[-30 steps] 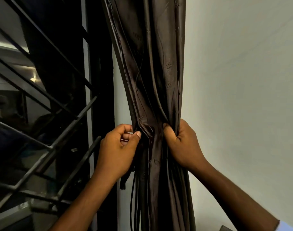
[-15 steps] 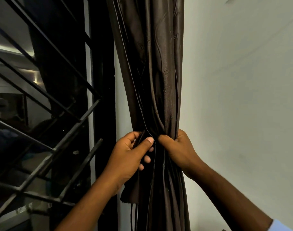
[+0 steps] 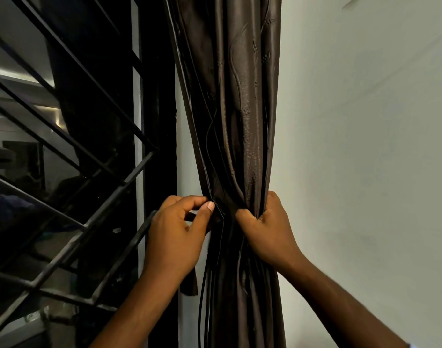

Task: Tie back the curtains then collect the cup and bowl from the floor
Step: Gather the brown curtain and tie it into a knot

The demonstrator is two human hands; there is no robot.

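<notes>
both hands cinch the dark brown satin curtain, left hand pinching at nine o'clock, right hand gripping at three; best keep the bunch tight while knotting.

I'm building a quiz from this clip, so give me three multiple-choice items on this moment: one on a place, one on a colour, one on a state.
1. Where does the curtain hang?
A. Between the window grille and the wall
B. Across a doorway
C. Over a bed

2. What colour is the curtain?
A. White
B. Dark brown
C. Red

3. What is the right hand doing?
A. Hanging open
B. Pressing flat on the wall
C. Gripping the gathered curtain

Answers:
1. A: the barred window lies on its left, the pale wall on its right.
2. B: the fabric shows a dark brown sheen.
3. C: its fingers curl round the bunched folds, while the left hand pinches the curtain's edge.
</notes>
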